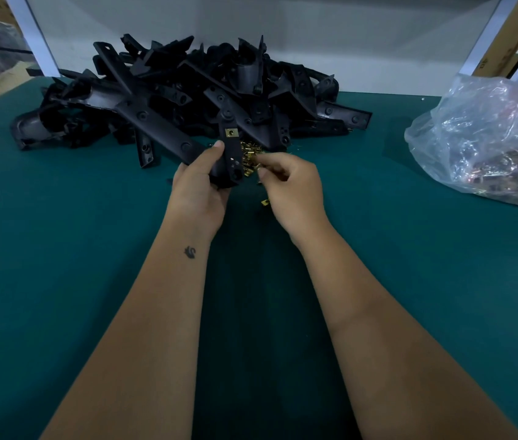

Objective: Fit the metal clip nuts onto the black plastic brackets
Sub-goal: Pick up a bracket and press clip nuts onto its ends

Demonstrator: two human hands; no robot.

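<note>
The left hand (199, 182) grips a black bracket (231, 154) just above the green counter (60, 249), fingers curled round its lower end and the thumb lying along its left edge. The bracket stands nearly upright, and one brass-coloured clip nut (229, 132) already sits on its upper end. The right hand (292, 188) is just beside it, its fingers curled in and its fingertips at the small heap of loose clip nuts (249, 157) on the counter behind the bracket; it seems to pinch one of them, though the piece itself is too small and blurred to make out. A single clip nut (265, 202) lies apart on the counter, just left of the right hand's heel. Beyond the hands is a big pile of black brackets (187, 93), stacked every which way near the far edge of the counter. Well off to the right sits a crumpled clear plastic bag (486, 134) with more brass-coloured pieces showing through it
</note>
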